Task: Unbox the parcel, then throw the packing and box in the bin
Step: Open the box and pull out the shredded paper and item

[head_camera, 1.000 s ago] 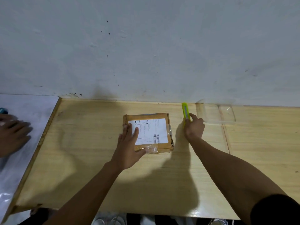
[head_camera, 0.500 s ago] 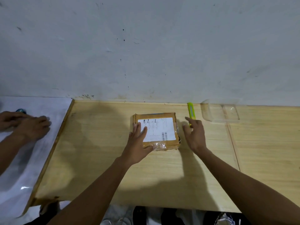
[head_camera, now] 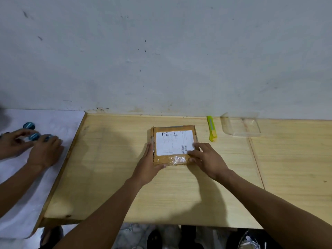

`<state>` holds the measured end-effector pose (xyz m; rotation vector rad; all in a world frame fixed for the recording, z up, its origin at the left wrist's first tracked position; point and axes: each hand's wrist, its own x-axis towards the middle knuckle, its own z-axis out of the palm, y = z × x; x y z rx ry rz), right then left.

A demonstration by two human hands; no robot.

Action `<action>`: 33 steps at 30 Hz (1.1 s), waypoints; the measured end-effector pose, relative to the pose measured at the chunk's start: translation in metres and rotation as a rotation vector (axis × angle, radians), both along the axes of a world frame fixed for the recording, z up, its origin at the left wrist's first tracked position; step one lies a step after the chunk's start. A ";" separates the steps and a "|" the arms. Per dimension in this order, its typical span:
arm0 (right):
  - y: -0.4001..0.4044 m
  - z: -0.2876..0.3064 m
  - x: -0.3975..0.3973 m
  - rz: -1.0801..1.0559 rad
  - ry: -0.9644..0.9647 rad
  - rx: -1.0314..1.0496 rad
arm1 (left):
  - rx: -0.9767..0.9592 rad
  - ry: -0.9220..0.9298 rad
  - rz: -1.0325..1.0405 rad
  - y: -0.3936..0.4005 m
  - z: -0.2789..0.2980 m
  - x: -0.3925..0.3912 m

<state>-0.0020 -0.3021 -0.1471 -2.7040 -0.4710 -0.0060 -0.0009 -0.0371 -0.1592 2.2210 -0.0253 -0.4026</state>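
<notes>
Steadying parcel (head_camera: 173, 141) on worktop (head_camera: 111, 159), left hand (head_camera: 149, 166) and right hand (head_camera: 206, 159) flat-fingered against its near corners, risking a skid or torn contents if clawing tape (head_camera: 177, 159) barehanded, cutter (head_camera: 211, 129) lying alongside.

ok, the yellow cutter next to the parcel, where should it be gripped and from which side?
Pinch the yellow cutter across its wider near end, from above with the right hand. It lies flat on the table, long axis toward the wall, with bare wood on both long sides, apart from the parcel and the clear tray.
</notes>
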 end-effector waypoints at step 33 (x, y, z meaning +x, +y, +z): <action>0.044 0.014 -0.005 -0.830 0.357 0.849 | 0.060 -0.072 0.001 0.003 -0.019 0.007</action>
